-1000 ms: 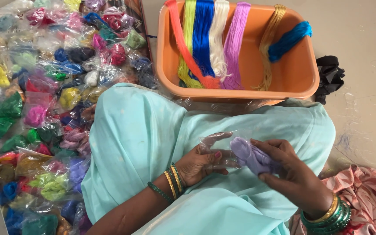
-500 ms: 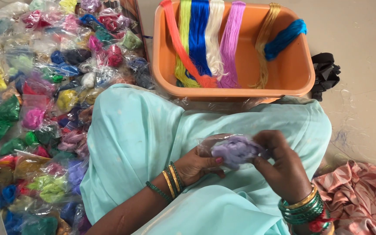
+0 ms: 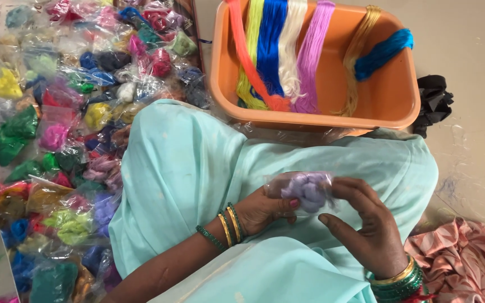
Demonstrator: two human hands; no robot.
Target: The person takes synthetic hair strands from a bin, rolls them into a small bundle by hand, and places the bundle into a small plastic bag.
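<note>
A small clear plastic bag with a lilac bundle of thread [image 3: 305, 191] inside is held over my lap, which is covered in pale turquoise cloth [image 3: 197, 163]. My left hand [image 3: 265, 209], with gold and green bangles at the wrist, grips the bag from below on its left side. My right hand [image 3: 369, 224], wearing green bangles, holds the bag's right edge with its fingertips. The bag sits upright between both hands.
An orange plastic tub [image 3: 391, 95] ahead of my knees has several coloured thread skeins draped over its rim. Many small bags of coloured thread [image 3: 68, 129] cover the floor to my left. A black cloth [image 3: 434, 104] lies right of the tub, pink fabric [image 3: 461, 258] at lower right.
The lilac thread bundle has gone into the clear bag, and both hands have lifted it slightly and turned it upright. The view has shifted a little to the right.
</note>
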